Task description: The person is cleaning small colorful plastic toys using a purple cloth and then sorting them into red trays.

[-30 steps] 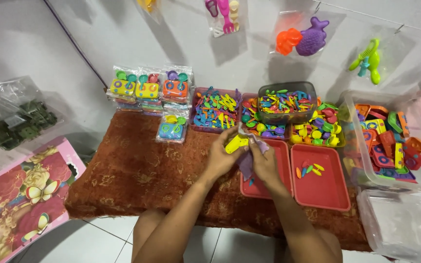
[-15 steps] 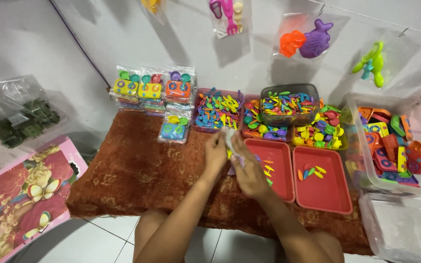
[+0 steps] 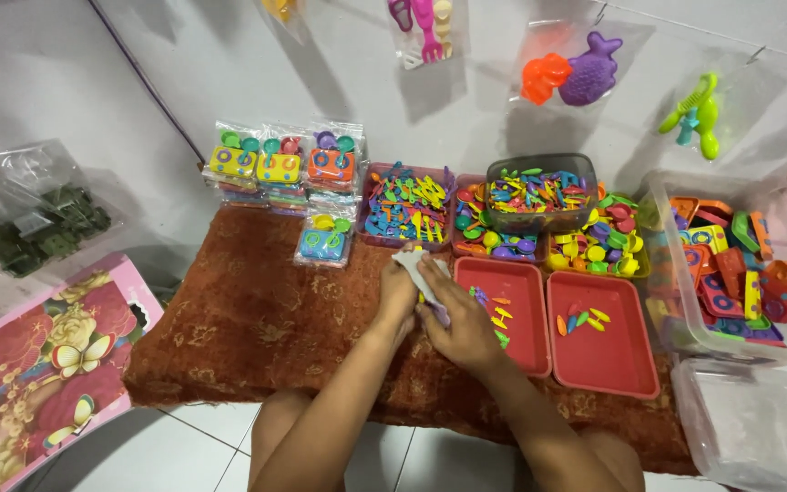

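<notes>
Plastic bag (image 3: 414,265) sits near the middle of the frame, pinched between the left hand (image 3: 400,290) and right hand (image 3: 453,314), just left of a red tray (image 3: 518,351). It looks like the bagging step. Next, both hands must keep it shut.

Both forearms bare, no sleeves, no watch, no rings or bands visible. Left hand (image 3: 400,293) & right hand (image 3: 459,321) ungloved. Knees bare too; no clothing in view.
</notes>
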